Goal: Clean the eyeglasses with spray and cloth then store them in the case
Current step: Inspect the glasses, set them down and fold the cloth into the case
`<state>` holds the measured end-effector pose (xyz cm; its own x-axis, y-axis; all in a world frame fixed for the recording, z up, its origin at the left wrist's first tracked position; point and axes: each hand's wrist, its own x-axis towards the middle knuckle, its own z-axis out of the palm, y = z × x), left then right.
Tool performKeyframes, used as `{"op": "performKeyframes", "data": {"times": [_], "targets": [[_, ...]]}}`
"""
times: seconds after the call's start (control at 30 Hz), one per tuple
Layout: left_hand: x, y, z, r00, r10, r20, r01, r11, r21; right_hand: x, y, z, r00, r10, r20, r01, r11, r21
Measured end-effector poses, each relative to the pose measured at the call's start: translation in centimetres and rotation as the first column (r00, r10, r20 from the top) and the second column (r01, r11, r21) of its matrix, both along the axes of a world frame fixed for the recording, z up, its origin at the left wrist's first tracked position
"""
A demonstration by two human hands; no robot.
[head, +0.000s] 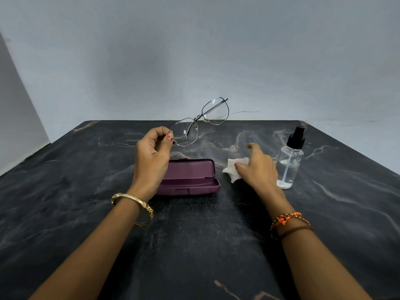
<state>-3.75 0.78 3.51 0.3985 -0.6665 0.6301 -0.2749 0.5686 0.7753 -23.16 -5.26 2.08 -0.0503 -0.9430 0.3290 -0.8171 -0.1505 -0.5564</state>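
Thin metal eyeglasses (200, 122) held aloft above the open purple case (190, 177), white cloth (234, 167) and upright spray bottle (290, 161) alongside.

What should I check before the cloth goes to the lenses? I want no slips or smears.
1. Glasses held firmly: ok, the left hand pinches the eyeglasses by one lens rim, clear of the table.
2. Cloth in hand: not ok, the right hand only rests on the white cloth.
3. Lenses sprayed: cannot tell.
4. Spray bottle safe: ok, upright beside the right hand.
5. Case ready: ok, open and empty.
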Motion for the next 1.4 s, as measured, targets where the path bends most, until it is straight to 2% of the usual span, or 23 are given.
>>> {"op": "performKeyframes", "data": {"times": [0.17,0.3,0.37,0.47,0.53,0.6,0.7,0.77,1.03,1.4], "targets": [[0.0,0.0,0.0,1.0,-0.012,0.012,0.012,1.0,0.003,0.0,-0.2,-0.6,0.986,0.027,-0.165,-0.024,1.0,0.02],[-0.1,0.1,0.1,1.0,-0.015,0.01,0.015,1.0,0.012,-0.1,-0.2,-0.7,0.98,0.05,-0.192,-0.052,0.999,-0.006],[-0.1,0.3,0.3,1.0,-0.021,0.018,0.021,1.0,0.007,-0.1,-0.3,-0.4,0.993,0.07,-0.099,-0.084,0.986,-0.143],[-0.2,0.6,0.4,0.997,-0.027,0.075,0.027,1.0,0.004,0.3,-0.1,0.6,0.958,0.179,0.226,-0.084,0.923,-0.376],[-0.2,0.7,0.4,0.991,-0.03,0.129,0.028,0.999,0.018,0.7,0.1,1.3,0.838,0.261,0.479,-0.03,0.899,-0.437],[-0.5,0.9,0.4,0.982,-0.031,0.184,0.025,0.999,0.035,0.7,0.3,1.9,0.657,0.32,0.683,0.013,0.9,-0.435],[-1.0,1.1,0.4,0.954,-0.014,0.299,0.011,1.0,0.013,0.6,0.5,2.7,0.392,0.375,0.84,-0.03,0.918,-0.396],[-1.2,1.2,0.5,0.936,-0.002,0.353,0.004,1.0,-0.004,0.6,0.6,3.0,0.312,0.377,0.872,-0.087,0.925,-0.369],[-1.2,1.3,0.5,0.92,0.024,0.391,-0.013,0.999,-0.033,0.7,0.9,3.0,0.24,0.404,0.883,-0.188,0.911,-0.366],[-0.7,1.2,0.6,0.929,0.056,0.366,-0.05,0.998,-0.026,1.2,0.8,2.5,0.231,0.453,0.861,-0.238,0.885,-0.401]]}}
